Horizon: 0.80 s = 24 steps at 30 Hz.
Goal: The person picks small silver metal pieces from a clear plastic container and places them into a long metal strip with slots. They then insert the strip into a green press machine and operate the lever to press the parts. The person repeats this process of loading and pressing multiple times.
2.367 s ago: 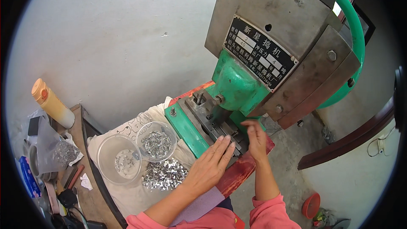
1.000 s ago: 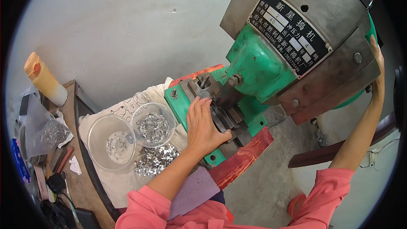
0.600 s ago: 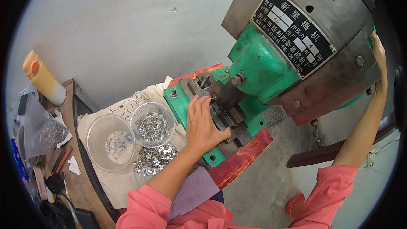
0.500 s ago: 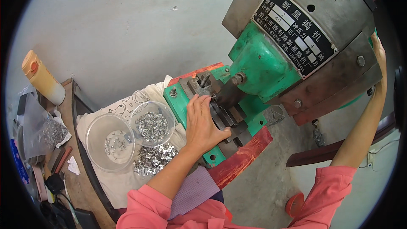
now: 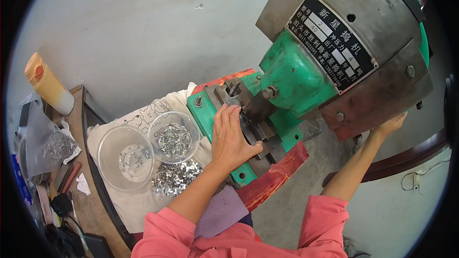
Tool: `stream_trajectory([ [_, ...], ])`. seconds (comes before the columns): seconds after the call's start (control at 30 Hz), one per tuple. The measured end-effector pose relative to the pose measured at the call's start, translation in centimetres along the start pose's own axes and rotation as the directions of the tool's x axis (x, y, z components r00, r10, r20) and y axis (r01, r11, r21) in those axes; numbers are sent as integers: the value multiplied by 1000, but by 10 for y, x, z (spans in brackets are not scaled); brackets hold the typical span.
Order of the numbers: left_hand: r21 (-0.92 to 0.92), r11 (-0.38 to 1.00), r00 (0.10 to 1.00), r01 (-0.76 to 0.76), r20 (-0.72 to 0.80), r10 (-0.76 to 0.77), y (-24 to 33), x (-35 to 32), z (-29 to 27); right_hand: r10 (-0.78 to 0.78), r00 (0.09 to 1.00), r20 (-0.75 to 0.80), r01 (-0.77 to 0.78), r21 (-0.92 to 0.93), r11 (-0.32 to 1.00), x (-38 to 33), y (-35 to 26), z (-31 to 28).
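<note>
A green and grey punch press (image 5: 291, 71) fills the upper right. My left hand (image 5: 232, 138) lies flat on its green bed, fingertips at the dark die block (image 5: 260, 110) under the ram. Whether the fingers pinch a small piece there is hidden. My right hand (image 5: 389, 126) reaches up to the lower right edge of the grey housing (image 5: 382, 100), its fingers tucked behind it. Left of the press stand two clear bowls: one (image 5: 174, 136) holds small shiny metal pieces, the other (image 5: 125, 157) only a few. A loose pile of such pieces (image 5: 177, 179) lies in front of them.
The bowls stand on a white cloth (image 5: 143, 114). A red board (image 5: 272, 177) juts from under the press bed. On the wooden bench (image 5: 76, 114) at left are an orange-capped bottle (image 5: 48, 86), a plastic bag of metal pieces (image 5: 50, 143) and small tools.
My right hand has dropped from high on the press's right side to the housing's lower edge. My left hand stays at the die; 2.4 s ago both hands were at the bed.
</note>
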<state>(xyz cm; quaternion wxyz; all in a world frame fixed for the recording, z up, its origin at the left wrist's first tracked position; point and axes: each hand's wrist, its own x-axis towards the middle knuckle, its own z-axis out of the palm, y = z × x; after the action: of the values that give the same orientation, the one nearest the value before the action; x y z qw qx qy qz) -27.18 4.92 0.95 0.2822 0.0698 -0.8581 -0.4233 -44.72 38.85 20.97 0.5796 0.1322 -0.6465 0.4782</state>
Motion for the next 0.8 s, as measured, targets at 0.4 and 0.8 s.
stream_trajectory([
  [0.4,-11,1000,1000,4,18,-4,1,1,1,58,955,290,-10,-165,986,87,35,-41],
  [0.8,-33,999,1000,-2,16,3,-1,2,1,138,911,388,-77,-169,983,157,-6,-16],
])
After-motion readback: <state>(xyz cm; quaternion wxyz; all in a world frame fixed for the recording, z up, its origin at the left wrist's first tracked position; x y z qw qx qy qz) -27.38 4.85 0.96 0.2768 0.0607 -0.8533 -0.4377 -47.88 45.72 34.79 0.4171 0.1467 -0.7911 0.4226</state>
